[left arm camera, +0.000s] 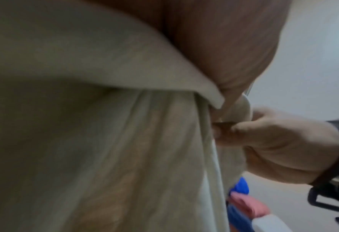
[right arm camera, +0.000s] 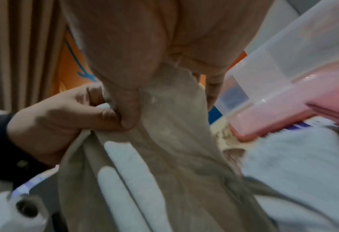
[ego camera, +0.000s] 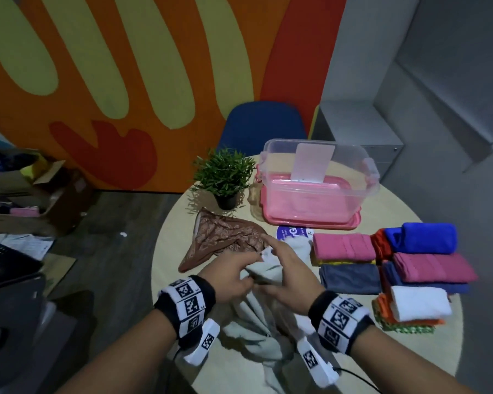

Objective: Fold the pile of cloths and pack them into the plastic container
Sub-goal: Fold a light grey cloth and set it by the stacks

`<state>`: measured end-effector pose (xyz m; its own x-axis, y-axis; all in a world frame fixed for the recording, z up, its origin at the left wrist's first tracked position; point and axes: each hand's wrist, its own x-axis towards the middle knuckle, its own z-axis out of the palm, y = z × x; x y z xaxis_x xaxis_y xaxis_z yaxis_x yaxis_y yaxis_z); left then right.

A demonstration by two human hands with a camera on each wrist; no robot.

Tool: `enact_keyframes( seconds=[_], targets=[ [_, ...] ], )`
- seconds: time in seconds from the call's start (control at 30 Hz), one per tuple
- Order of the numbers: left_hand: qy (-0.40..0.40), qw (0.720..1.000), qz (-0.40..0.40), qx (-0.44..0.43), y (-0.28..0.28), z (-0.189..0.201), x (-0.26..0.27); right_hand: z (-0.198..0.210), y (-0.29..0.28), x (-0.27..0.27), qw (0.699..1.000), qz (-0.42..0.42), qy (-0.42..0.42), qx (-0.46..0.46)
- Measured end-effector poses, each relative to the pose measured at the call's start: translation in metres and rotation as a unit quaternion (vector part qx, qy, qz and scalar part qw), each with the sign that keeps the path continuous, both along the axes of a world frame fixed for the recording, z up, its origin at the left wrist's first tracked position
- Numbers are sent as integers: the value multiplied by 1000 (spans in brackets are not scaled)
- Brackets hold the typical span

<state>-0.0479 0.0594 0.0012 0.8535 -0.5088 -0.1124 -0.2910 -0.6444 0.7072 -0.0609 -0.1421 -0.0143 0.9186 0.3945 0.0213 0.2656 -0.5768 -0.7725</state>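
My left hand [ego camera: 228, 275] and right hand [ego camera: 288, 275] pinch one bunched edge of the pale grey cloth [ego camera: 256, 331], which hangs between my wrists over the round table [ego camera: 382, 217].

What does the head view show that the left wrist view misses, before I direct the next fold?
Only the head view shows the plastic container with nothing folded inside, the brown patterned cloth, the potted plant and all the folded stacks on the round table. Only the left wrist view shows the right hand pinching the pale grey cloth at its edge, close up. Both show that cloth held by both hands, including the left hand.
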Motion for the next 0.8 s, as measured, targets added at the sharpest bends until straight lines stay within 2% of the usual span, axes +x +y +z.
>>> enact_keyframes(
  seconds=[0.13,0.3,0.37,0.5,0.6,0.73,0.8],
  targets=[
    [-120,991,10,62,12,61,20,63,2,27,995,-18,-95,17],
    [-187,963,91,172,52,128,42,136,-26,45,979,-75,-179,67],
    [-215,953,114,178,65,149,47,163,-41,51,966,-113,-216,83],
    [-265,938,180,129,78,186,61,201,-64,68,946,-175,-258,93],
    [-292,933,202,62,80,206,63,212,-72,65,949,-153,-249,115],
    [-252,941,225,-25,63,209,53,193,-82,65,971,-91,-220,-28],
    [-249,933,251,-66,52,206,51,183,-85,67,973,-99,-207,-32]
  ],
)
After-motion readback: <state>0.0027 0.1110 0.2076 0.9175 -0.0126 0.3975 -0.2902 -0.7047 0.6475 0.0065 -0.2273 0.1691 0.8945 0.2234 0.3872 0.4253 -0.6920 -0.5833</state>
